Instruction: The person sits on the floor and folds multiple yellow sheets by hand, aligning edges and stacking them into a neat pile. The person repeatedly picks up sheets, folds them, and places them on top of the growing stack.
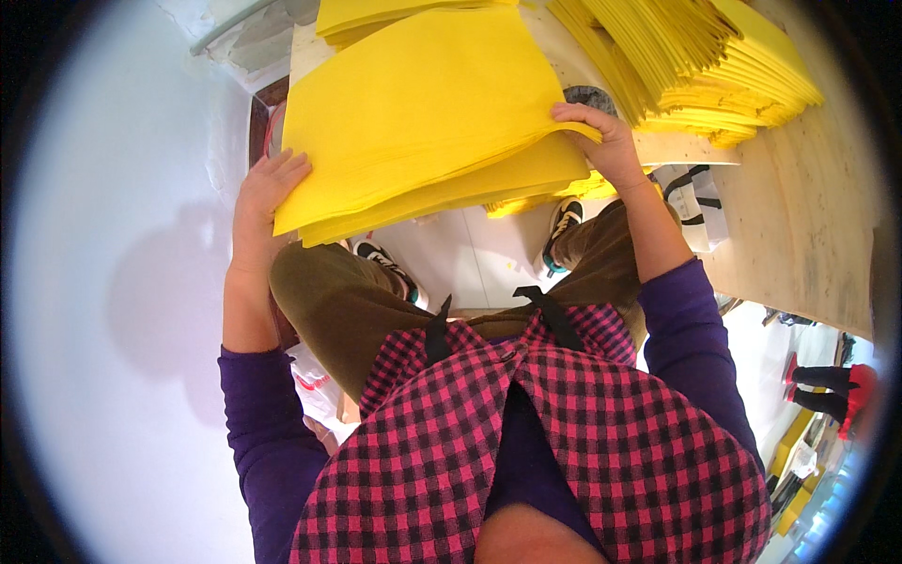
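The left hand (268, 195) is partly closed round the near left edge of the sheets (423, 103), its fingers fairly straight along the top. The right hand (609, 146) is curled tighter, pinching the near right corner so that the edge bends up under its fingers. Both thumbs are mostly hidden, so how hard each one presses from below is not something I can tell.

The sheets, yellow and soft-looking, reach from the table toward the lap, and their near edge hangs in front of the knees. The lower layers fan out from under the top ones, so the edges want squaring: an even, light hold on both sides, with the layers coaxed into line rather than tugged. I would ease the right pinch a little (a hard curl there could leave a crease) and hold both corners at one height.

Just past the right hand sits a dark object (590, 97), best given some room. Farther right, a fanned yellow pile (658, 47) lies on the table (789, 207); a white bag (693, 209) is below the table's near edge. The wall (122, 141) is on the left.
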### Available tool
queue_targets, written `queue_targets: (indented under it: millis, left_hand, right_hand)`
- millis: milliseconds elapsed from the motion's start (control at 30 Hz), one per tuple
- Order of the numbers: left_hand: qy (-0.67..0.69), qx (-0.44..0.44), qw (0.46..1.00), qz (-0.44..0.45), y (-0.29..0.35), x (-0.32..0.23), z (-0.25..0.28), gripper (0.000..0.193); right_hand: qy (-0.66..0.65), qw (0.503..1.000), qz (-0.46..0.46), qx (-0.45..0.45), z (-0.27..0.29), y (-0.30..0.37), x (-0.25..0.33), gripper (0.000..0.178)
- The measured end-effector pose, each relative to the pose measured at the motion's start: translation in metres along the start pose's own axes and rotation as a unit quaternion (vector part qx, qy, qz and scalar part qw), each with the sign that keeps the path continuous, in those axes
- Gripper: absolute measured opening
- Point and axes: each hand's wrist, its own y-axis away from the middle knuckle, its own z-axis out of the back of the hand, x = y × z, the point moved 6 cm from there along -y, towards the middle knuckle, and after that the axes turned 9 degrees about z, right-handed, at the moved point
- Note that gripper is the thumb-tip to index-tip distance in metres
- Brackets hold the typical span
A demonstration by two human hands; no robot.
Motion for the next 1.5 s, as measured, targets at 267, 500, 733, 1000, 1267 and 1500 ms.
queue_targets:
  millis: [267,500,733,1000,1267,1500]
  left_hand:
    - [0.096,-0.004,0.991,0.094,0.021,0.003,-0.022,0.038]
    - [0.108,-0.012,0.993,0.053,0.02,0.006,-0.022,0.033]
    - [0.115,-0.001,0.992,0.056,0.019,0.008,-0.027,0.034]
    - [0.271,0.015,0.935,0.227,0.02,0.028,-0.032,0.028]
    - [0.435,0.029,0.8,0.413,0.011,0.052,-0.046,0.025]
    - [0.534,0.006,0.712,0.456,0.006,0.051,-0.056,0.022]
  right_hand:
    - [0.067,0.996,0.039,0.049,-0.004,0.001,0.005,0.03]
    - [0.163,0.98,0.097,0.065,0.0,0.001,0.019,0.031]
    - [0.151,0.981,0.093,0.079,0.001,0.007,0.019,0.031]
    - [0.124,0.992,-0.019,0.004,0.004,0.003,-0.002,0.02]
    - [0.033,0.987,-0.158,-0.007,0.004,-0.018,-0.037,0.026]
    - [0.004,0.975,-0.222,-0.021,-0.002,-0.027,-0.039,0.03]
